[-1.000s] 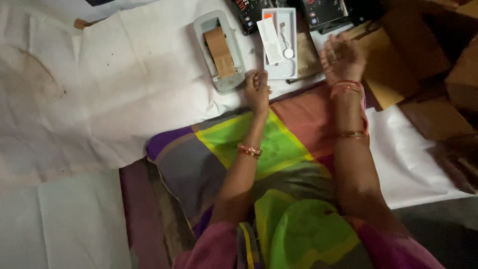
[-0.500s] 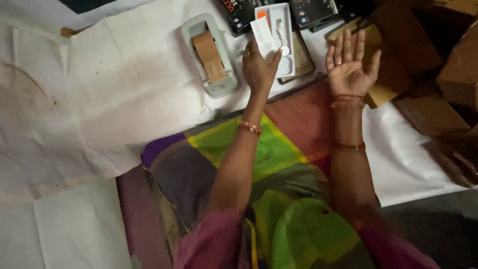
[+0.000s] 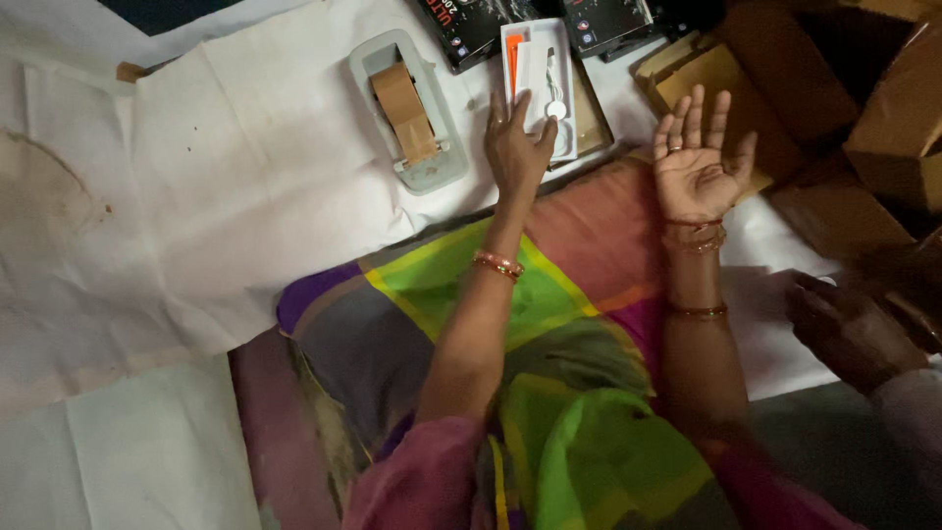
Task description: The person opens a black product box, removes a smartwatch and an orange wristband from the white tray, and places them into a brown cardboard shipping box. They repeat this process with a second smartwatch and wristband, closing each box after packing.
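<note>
- Over the last second the left hand (image 3: pixel 515 147) has slid forward from the edge of the lap onto the white tray (image 3: pixel 538 83); its fingertips now rest on the tray's near end, thumb against the side. The grip is loose and narrow, touching rather than clasping, so the tray is not yet lifted.
- The right hand (image 3: pixel 699 162) has turned palm up and moved clear of the tray; its grip is wide, fingers spread, holding nothing.
- The white tray lies on the white sheet (image 3: pixel 226 186) just beyond the lap, partly over a flat brown box (image 3: pixel 592 113); a small white cable with a round end lies in it beside an orange strip.
- Just left of the left hand sits a grey tape dispenser (image 3: pixel 407 108) with a brown roll, near but not touching.
- Dark printed boxes (image 3: pixel 471 29) lie beyond the tray, touching its far end.
- Brown cardboard cartons (image 3: pixel 873 118) crowd the right side, close behind the open right hand.
- Another person's hand (image 3: pixel 849 334) rests at the right edge, apart from both.
- A colourful cloth (image 3: pixel 442 294) covers the lap.
</note>
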